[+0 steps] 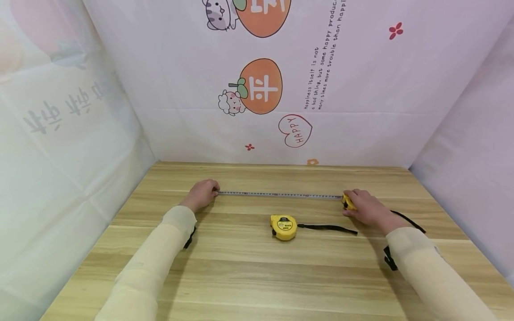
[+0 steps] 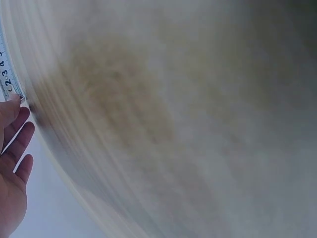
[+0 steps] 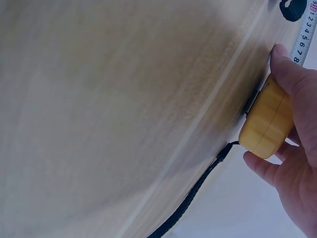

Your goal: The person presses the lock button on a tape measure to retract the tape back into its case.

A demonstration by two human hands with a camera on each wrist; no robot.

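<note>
A pale measuring blade (image 1: pixel 277 194) is stretched straight across the far part of the table. Its left end is pinched by my left hand (image 1: pixel 202 195); low numbers show on the blade (image 2: pixel 7 74) beside the thumb in the left wrist view. At the other end, my right hand (image 1: pixel 365 207) grips the yellow tape measure (image 1: pixel 347 203) from which the blade comes out. The right wrist view shows fingers and thumb around its case (image 3: pixel 267 119), with a black strap (image 3: pixel 198 186) trailing. A second yellow tape measure (image 1: pixel 283 227) lies nearer, between the hands, touched by neither.
The second tape measure's black strap (image 1: pixel 329 228) stretches right, toward the right forearm. A wood-grain table (image 1: pixel 257 276) carries everything. Printed white cloth (image 1: pixel 180 89) hangs behind it and at both sides. Black bands sit at both cuffs.
</note>
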